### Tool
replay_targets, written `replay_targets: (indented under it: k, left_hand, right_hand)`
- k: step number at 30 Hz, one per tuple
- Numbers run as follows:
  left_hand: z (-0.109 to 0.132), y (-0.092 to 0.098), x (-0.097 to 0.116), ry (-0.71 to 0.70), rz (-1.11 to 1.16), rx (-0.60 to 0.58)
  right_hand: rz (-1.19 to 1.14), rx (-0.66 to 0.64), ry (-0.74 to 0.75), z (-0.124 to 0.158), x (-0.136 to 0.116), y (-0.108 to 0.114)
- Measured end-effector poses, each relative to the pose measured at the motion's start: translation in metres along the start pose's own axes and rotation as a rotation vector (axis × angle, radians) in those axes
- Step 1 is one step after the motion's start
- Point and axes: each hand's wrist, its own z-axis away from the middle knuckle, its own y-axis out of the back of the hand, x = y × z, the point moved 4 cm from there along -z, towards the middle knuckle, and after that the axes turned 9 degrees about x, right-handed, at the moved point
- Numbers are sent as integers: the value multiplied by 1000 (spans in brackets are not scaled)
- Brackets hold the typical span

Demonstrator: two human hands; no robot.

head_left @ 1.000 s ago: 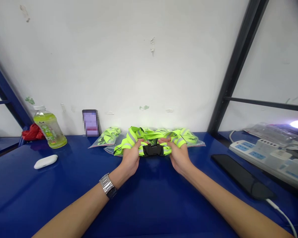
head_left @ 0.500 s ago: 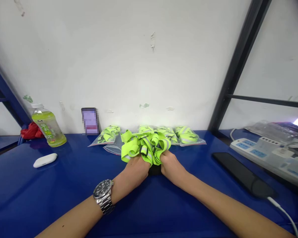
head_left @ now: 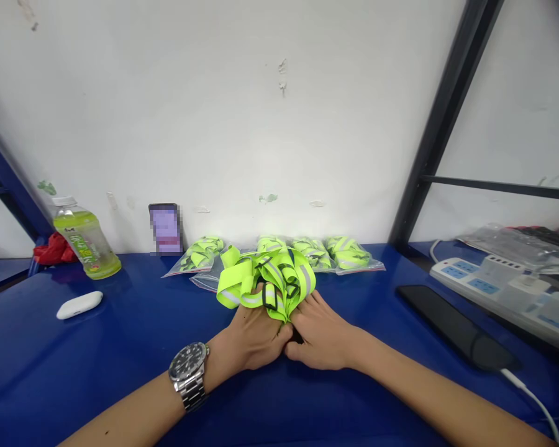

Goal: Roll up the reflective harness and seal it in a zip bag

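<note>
A bunch of neon-yellow reflective straps (head_left: 266, 282) with grey stripes and a black buckle sits on the blue table (head_left: 121, 366) in the middle. My left hand (head_left: 251, 335), with a wristwatch (head_left: 189, 374) on its wrist, is closed on the near side of the bunch. My right hand (head_left: 323, 335) presses against it from the right, fingers curled onto the straps. Both hands touch each other at the bunch's base. Behind them, several clear bags (head_left: 349, 254) packed with the same yellow straps lie along the wall.
A green drink bottle (head_left: 84, 239) and red cloth (head_left: 51, 251) stand at the far left, a white case (head_left: 79, 305) nearer. A phone (head_left: 165, 228) leans on the wall. At right lie a black phone on a cable (head_left: 456, 329) and a power strip (head_left: 498, 292).
The straps, held stretched out flat a second ago, are now gathered into a tight bunch. Both hands came together and drew a little nearer to me.
</note>
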Motion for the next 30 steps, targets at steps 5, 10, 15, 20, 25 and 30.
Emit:
replay_targets:
  k: [5, 10, 15, 20, 25, 30]
  left_hand:
    - [5, 5, 8, -117, -91, -83]
    - [17, 3, 4, -153, -95, -167]
    - [18, -1, -3, 26, -22, -54]
    - [25, 5, -8, -2, 74, -125]
    - [33, 14, -14, -33, 148, -173]
    - [32, 12, -10, -148, 119, -74]
  right_hand:
    - [59, -21, 7, 3, -1, 3]
    - [92, -47, -23, 7, 3, 1]
    - [-6, -27, -27, 8, 5, 1]
    - [-98, 4, -41, 7, 7, -1]
    - [-135, -12, -37, 7, 10, -2]
    - [-33, 16, -6, 11, 0, 7]
